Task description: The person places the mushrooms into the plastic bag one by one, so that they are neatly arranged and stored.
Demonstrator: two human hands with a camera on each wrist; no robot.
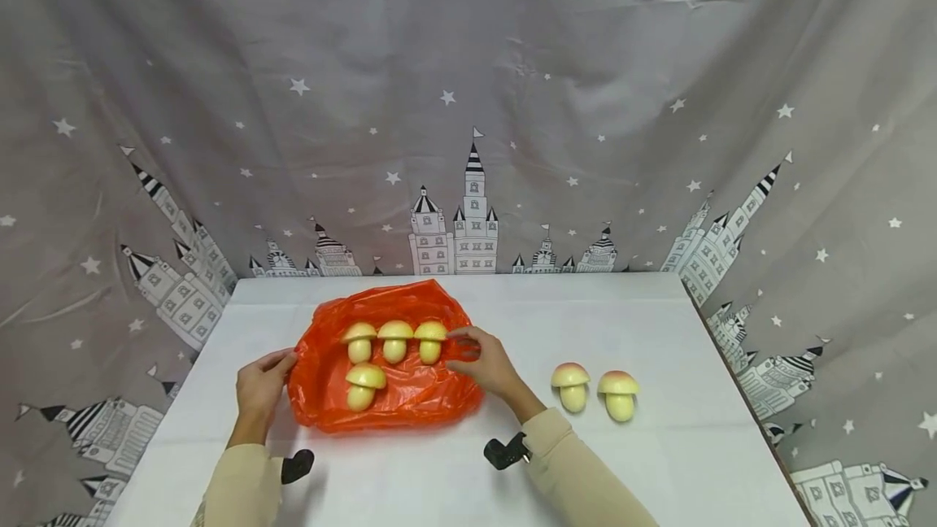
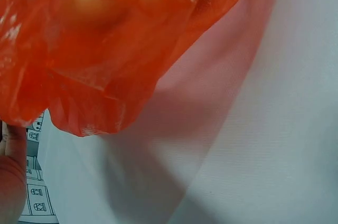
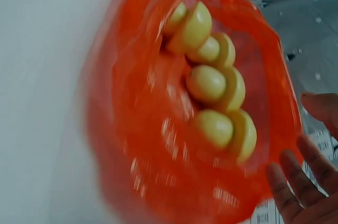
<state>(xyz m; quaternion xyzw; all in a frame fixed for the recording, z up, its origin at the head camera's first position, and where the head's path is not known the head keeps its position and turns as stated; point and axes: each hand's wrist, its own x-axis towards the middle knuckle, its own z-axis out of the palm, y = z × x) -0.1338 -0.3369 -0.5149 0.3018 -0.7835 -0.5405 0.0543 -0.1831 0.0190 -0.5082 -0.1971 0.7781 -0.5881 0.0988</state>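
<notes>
A red plastic bag (image 1: 410, 409) lies spread wide on the white table, its rim raised around several yellow toy mushrooms (image 1: 395, 341). Three sit in a row at the back and one in front. My left hand (image 1: 259, 389) pinches the bag's left rim between thumb and fingertips; in the left wrist view the bag hides part of that hold. At the bag's right rim is my right hand (image 1: 492, 363), its fingers spread and holding nothing. The right wrist view shows these fingers (image 3: 294, 174) apart, close beside the red plastic.
Two more mushrooms with reddish-topped caps, one (image 1: 570, 386) and another (image 1: 619, 395), lie on the white table (image 1: 512, 462) right of the bag. A grey curtain (image 1: 468, 47) printed with castles and stars hangs behind and around the table.
</notes>
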